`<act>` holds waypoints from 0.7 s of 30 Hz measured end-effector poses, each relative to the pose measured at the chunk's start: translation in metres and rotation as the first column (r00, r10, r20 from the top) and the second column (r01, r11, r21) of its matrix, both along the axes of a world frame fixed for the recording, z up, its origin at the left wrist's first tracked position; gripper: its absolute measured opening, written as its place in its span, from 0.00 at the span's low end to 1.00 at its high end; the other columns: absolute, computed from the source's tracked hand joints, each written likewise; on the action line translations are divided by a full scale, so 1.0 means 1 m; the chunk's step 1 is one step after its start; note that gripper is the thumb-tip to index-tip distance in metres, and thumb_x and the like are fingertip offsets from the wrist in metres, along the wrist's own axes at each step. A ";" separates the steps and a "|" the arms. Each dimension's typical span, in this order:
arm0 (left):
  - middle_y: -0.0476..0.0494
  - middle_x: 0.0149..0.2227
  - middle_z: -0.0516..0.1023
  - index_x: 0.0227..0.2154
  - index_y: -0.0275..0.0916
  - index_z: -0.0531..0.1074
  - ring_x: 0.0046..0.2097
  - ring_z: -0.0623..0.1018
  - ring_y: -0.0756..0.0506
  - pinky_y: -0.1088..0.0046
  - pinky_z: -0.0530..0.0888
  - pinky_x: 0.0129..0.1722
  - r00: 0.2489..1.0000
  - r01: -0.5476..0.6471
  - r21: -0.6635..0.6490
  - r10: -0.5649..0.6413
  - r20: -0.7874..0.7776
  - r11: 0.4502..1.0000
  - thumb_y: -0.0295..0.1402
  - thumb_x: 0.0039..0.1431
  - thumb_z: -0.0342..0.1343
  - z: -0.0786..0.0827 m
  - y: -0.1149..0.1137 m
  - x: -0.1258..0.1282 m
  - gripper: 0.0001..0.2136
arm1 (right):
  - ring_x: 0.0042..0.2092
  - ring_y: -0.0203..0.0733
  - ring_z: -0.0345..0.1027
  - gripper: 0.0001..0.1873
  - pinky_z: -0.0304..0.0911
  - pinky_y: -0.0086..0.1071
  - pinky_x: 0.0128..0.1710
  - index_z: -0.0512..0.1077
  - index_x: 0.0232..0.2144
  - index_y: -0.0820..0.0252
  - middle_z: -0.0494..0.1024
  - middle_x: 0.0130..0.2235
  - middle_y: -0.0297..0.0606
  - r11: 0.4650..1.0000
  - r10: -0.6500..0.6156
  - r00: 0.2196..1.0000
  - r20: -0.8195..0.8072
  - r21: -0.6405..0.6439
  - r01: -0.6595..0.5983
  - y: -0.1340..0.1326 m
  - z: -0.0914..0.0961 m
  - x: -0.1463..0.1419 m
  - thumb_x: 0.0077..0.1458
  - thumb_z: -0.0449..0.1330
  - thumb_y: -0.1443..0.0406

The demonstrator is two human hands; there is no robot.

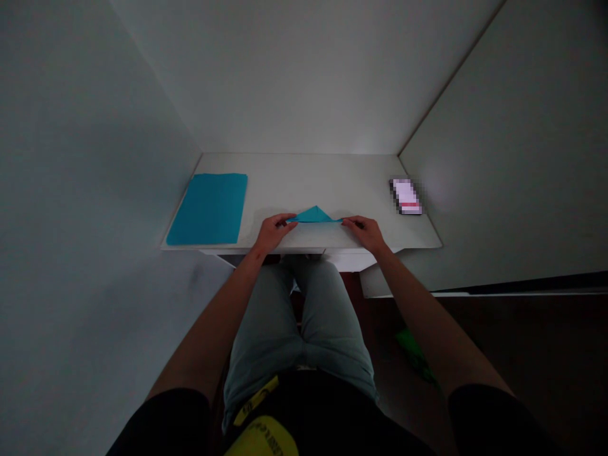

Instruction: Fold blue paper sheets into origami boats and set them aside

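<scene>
A piece of folded blue paper (314,215) is stretched between my two hands near the front edge of the white table. Its middle rises to a low triangular peak, and narrow ends run out to both sides. My left hand (275,230) pinches the left end between thumb and fingers. At the opposite end, my right hand (365,230) has its fingertips closed on the paper's tip. Whether the paper touches the tabletop along its whole lower edge, I cannot tell.
Blue paper sheets (209,209) lie flat at the table's left. A phone (406,196), blurred out, lies at the right side. Walls enclose the white table (313,174) at the back and both sides. Something green (413,351) is on the dark floor below right.
</scene>
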State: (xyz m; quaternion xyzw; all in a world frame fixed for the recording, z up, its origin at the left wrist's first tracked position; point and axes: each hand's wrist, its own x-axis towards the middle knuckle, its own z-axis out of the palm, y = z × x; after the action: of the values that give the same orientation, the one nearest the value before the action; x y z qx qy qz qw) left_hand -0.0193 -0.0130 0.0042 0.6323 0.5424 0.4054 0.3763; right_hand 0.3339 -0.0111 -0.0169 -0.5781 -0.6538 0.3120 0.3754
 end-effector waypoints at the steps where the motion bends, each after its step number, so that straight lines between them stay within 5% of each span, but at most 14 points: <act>1: 0.46 0.33 0.83 0.49 0.40 0.87 0.36 0.77 0.45 0.67 0.76 0.41 1.000 -0.002 0.000 0.002 0.005 1.000 0.47 0.59 0.70 0.000 0.000 0.000 0.21 | 0.43 0.53 0.81 0.20 0.75 0.44 0.45 0.89 0.42 0.51 0.90 0.41 0.41 1.000 -0.003 1.000 0.005 0.002 0.003 0.000 0.000 0.000 0.63 0.67 0.46; 16: 0.45 0.35 0.85 0.49 0.41 0.88 0.37 0.78 0.45 0.66 0.76 0.42 0.999 0.002 0.007 -0.002 0.042 1.000 0.42 0.59 0.71 -0.004 0.001 0.000 0.18 | 0.42 0.50 0.82 0.21 0.74 0.43 0.47 0.89 0.40 0.52 0.90 0.40 0.40 1.000 -0.005 0.999 -0.045 0.026 0.006 0.000 0.000 -0.003 0.62 0.66 0.45; 21: 0.47 0.35 0.85 0.50 0.41 0.87 0.36 0.78 0.46 0.67 0.76 0.42 1.000 0.001 0.004 -0.001 0.010 1.000 0.37 0.59 0.70 -0.004 0.002 0.001 0.17 | 0.36 0.46 0.77 0.24 0.72 0.40 0.39 0.89 0.41 0.53 0.89 0.37 0.40 1.000 0.017 0.999 -0.051 0.026 -0.016 -0.001 0.002 -0.004 0.61 0.67 0.43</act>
State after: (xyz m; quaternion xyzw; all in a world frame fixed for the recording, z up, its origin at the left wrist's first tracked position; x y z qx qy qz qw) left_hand -0.0181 -0.0107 0.0003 0.6314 0.5394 0.4095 0.3777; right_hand 0.3301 -0.0123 -0.0148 -0.5596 -0.6527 0.3214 0.3969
